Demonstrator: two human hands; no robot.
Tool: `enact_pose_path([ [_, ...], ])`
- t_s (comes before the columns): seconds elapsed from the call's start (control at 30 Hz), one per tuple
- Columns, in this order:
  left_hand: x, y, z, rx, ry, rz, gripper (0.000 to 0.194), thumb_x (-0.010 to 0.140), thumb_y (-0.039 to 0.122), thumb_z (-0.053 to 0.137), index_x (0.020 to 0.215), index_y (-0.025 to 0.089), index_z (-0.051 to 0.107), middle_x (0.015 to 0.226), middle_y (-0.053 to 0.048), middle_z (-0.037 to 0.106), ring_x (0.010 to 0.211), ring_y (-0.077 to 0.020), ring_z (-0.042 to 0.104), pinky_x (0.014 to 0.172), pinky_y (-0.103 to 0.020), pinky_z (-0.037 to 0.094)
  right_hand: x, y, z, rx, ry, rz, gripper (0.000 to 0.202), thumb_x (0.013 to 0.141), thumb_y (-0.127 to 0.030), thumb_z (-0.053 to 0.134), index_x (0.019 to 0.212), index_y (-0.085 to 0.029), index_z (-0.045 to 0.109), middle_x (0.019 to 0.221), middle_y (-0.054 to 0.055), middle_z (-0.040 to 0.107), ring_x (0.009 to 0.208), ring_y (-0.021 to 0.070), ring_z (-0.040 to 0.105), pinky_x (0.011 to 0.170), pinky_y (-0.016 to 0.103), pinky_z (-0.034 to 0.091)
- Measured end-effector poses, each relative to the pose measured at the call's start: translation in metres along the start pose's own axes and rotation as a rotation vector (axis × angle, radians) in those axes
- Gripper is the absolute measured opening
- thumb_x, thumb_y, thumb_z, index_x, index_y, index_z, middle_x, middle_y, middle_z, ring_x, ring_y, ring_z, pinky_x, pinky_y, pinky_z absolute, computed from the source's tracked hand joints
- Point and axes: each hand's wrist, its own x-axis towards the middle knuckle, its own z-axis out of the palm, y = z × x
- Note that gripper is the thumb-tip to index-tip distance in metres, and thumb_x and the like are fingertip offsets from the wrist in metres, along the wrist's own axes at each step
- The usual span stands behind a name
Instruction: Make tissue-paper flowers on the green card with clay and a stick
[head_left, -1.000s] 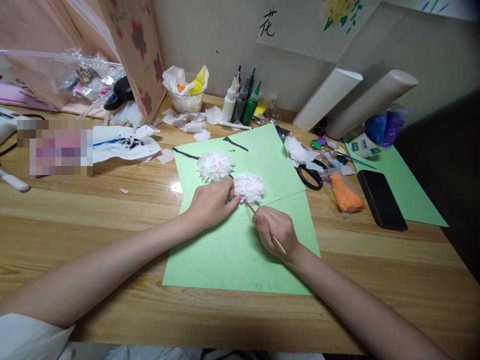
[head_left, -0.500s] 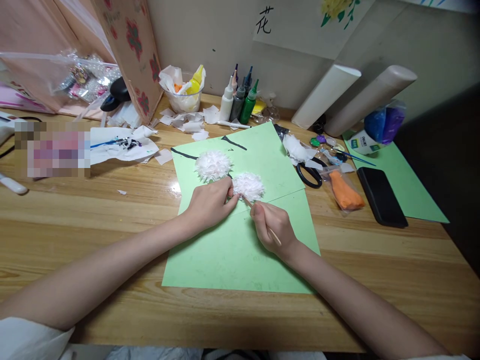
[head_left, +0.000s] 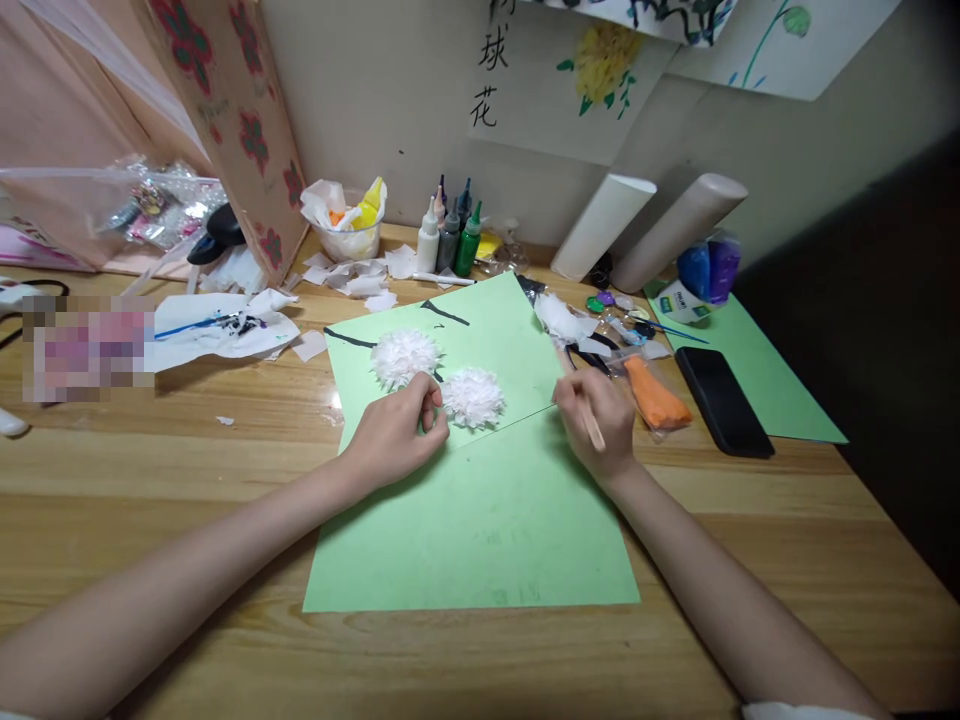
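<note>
Beside fluffy, round paper blossoms (head_left: 474,397) — hands (head_left: 399,425) (head_left: 595,420), wooden stick (head_left: 595,430).

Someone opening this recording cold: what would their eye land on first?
Probably the two fluffy white puffs on the pale green sheet, with the left hand close below them. Next, the right hand near the sheet's right edge, gripping a thin wooden stick. Off to its right, the bright orange lump in a clear bag stands out beside the black phone.
</note>
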Motion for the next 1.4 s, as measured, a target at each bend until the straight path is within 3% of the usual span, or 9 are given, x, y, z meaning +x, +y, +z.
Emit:
enact_pose_path([
  [0.13,0.000,-0.002,0.000,-0.047,0.005,0.016,0.015,0.083,0.032,0.046,0.093,0.022,0.040,0.071,0.004,0.056,0.062,-0.0139,0.053,0.058,-0.026,0.036,0.010,0.045,0.006,-0.054,-0.038,0.200,0.013,0.081,-0.028,0.060,0.084,-0.020,0.050,0.085,0.006,0.065,0.081,0.0219,0.060,0.070,0.033,0.045],
  [0.3,0.002,-0.002,0.000,-0.054,0.028,-0.003,0.012,0.087,0.032,0.040,0.094,0.022,0.043,0.071,0.003,0.055,0.061,-0.0137,0.050,0.059,-0.027,0.035,0.021,0.069,0.019,-0.122,-0.086,0.183,0.010,0.078,-0.018,0.058,0.086,-0.019,0.051,0.090,0.009,0.064,0.086,0.0252,0.059,0.075,0.037,0.044],
  [0.53,0.003,-0.002,0.001,-0.043,0.032,-0.030,0.010,0.087,0.030,0.039,0.092,0.022,0.042,0.071,0.003,0.054,0.062,-0.0144,0.051,0.058,-0.026,0.034,0.035,0.086,0.014,-0.207,0.008,0.243,0.007,0.078,-0.014,0.054,0.080,-0.020,0.050,0.080,0.007,0.062,0.080,0.0244,0.057,0.072,0.036,0.044],
  [0.67,0.004,-0.002,0.001,-0.043,0.029,-0.036,0.010,0.088,0.031,0.038,0.092,0.022,0.042,0.071,0.002,0.055,0.062,-0.0151,0.051,0.057,-0.026,0.034,0.036,0.091,0.012,-0.186,0.129,0.293,0.015,0.075,-0.019,0.060,0.082,-0.020,0.048,0.089,0.008,0.064,0.088,0.0254,0.058,0.079,0.037,0.044],
  [0.83,0.005,-0.003,0.002,-0.046,0.030,-0.051,0.012,0.088,0.033,0.039,0.092,0.022,0.043,0.071,0.003,0.054,0.062,-0.0151,0.051,0.057,-0.026,0.034,0.035,0.092,0.015,-0.087,0.132,0.354,0.018,0.074,-0.021,0.062,0.082,-0.022,0.046,0.091,0.007,0.065,0.088,0.0241,0.060,0.078,0.036,0.046],
  [1.0,0.005,-0.005,0.003,-0.057,0.046,-0.052,0.012,0.087,0.033,0.042,0.092,0.022,0.043,0.070,0.004,0.053,0.062,-0.0140,0.050,0.058,-0.026,0.033,0.044,0.099,0.013,-0.134,0.206,0.322,0.021,0.073,-0.024,0.064,0.084,-0.022,0.046,0.096,0.007,0.064,0.095,0.0252,0.057,0.084,0.039,0.043],
  [1.1,0.005,-0.006,0.004,-0.058,0.047,-0.050,0.012,0.087,0.033,0.042,0.093,0.022,0.043,0.070,0.004,0.053,0.062,-0.0137,0.049,0.058,-0.025,0.033,0.055,0.114,0.015,-0.118,0.095,0.367,0.023,0.070,-0.024,0.065,0.083,-0.022,0.047,0.098,0.009,0.065,0.096,0.0259,0.056,0.083,0.039,0.042],
  [1.23,0.006,-0.006,0.004,-0.056,0.047,-0.047,0.014,0.088,0.034,0.041,0.094,0.022,0.044,0.070,0.004,0.053,0.063,-0.0139,0.050,0.058,-0.025,0.033,0.068,0.138,0.021,-0.082,-0.087,0.594,0.026,0.062,-0.027,0.070,0.075,-0.021,0.049,0.090,0.009,0.066,0.088,0.0271,0.058,0.079,0.040,0.043],
  [1.4,0.005,-0.006,0.004,-0.052,0.036,-0.049,0.016,0.088,0.034,0.040,0.096,0.022,0.045,0.070,0.003,0.054,0.063,-0.0147,0.051,0.058,-0.026,0.033,0.074,0.146,0.024,-0.060,-0.161,0.662,0.026,0.060,-0.029,0.071,0.075,-0.021,0.051,0.091,0.009,0.067,0.086,0.0270,0.060,0.076,0.038,0.043],
])
